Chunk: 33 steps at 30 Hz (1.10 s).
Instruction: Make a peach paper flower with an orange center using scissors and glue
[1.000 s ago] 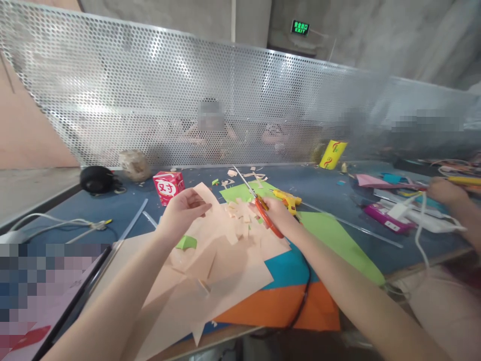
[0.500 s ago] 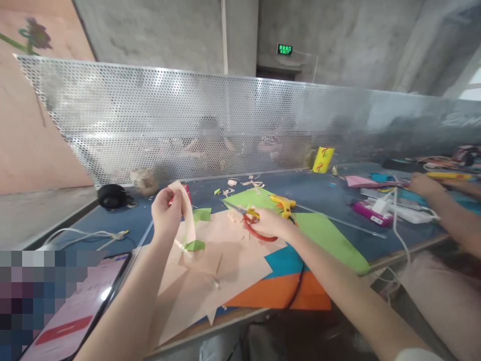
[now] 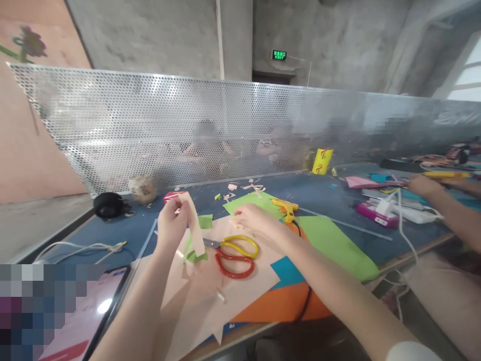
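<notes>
My left hand is closed on the top of a pale pink paper strip, which hangs down over the sheets. To its right lie scissors with one yellow and one red handle; the strip's lower end covers the blade tips. My right hand is at a small bunch of pale paper pieces, fingers bent together on them; how firmly they are gripped is hard to see. Small green paper pieces lie near the strip. Beneath everything spreads a large pale pink sheet.
A yellow glue gun rests by green sheets. Orange paper lies at the front edge. A phone is at left, a yellow can at the back. Another person's hand is at right, near a purple power strip.
The scissors have left my right hand and now lie on the pink sheet. My right hand has moved to the pale paper pieces. My left hand still holds the strip.
</notes>
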### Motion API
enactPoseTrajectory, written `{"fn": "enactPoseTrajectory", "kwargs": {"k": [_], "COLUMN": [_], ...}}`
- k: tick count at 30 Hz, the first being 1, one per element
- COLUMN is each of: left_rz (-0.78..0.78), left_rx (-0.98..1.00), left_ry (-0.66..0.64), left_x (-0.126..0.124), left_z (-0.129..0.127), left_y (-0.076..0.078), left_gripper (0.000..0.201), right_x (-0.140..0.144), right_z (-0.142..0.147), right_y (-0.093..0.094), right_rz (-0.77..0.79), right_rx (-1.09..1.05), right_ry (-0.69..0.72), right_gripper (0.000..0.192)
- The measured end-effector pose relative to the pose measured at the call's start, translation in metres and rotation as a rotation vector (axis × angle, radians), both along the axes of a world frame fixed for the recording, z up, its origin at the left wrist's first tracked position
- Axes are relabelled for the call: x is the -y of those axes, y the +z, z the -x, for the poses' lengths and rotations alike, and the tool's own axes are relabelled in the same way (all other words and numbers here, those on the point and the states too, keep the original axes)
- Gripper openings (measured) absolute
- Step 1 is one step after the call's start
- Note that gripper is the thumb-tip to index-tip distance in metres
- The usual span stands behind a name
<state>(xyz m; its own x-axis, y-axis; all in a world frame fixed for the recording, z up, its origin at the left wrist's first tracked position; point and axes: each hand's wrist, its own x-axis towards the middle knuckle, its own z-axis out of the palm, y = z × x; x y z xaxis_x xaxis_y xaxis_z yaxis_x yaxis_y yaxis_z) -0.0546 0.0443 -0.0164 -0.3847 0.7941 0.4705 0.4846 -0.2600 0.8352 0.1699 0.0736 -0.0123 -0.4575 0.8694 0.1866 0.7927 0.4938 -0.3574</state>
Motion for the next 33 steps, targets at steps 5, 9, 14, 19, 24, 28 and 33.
{"fn": "enactPoseTrajectory", "kwargs": {"k": [5,9,14,19,24,28,33], "left_rz": [0.108,0.2,0.236,0.214,0.188,0.106,-0.038], "left_rx": [-0.093,-0.119,-0.055,0.088,0.192,0.195,0.086], "left_ry": [-0.174,-0.326,-0.435,-0.472,-0.451,-0.456,-0.517], "left_x": [0.004,0.005,0.004,0.004,0.002,0.007,0.02], "left_z": [-0.019,-0.035,-0.04,-0.041,-0.038,-0.041,-0.06], "left_y": [-0.002,-0.014,-0.026,-0.02,-0.014,-0.007,0.002], "left_gripper": [0.017,0.017,0.02,0.038,0.041,0.031,0.011], "right_x": [-0.014,-0.025,-0.036,-0.04,-0.046,-0.042,-0.021], "right_z": [-0.012,-0.017,-0.024,-0.027,-0.025,-0.026,-0.019], "right_y": [-0.022,-0.03,-0.035,-0.037,-0.031,-0.016,0.002], "right_rz": [0.003,0.045,0.138,0.13,-0.02,-0.185,-0.239], "right_rx": [0.082,0.084,0.0,-0.263,-0.607,-0.851,-1.02], "right_ry": [-0.033,-0.118,-0.194,-0.169,-0.123,-0.095,0.05], "right_gripper": [0.027,0.03,0.029,0.03,0.03,0.026,0.025]}}
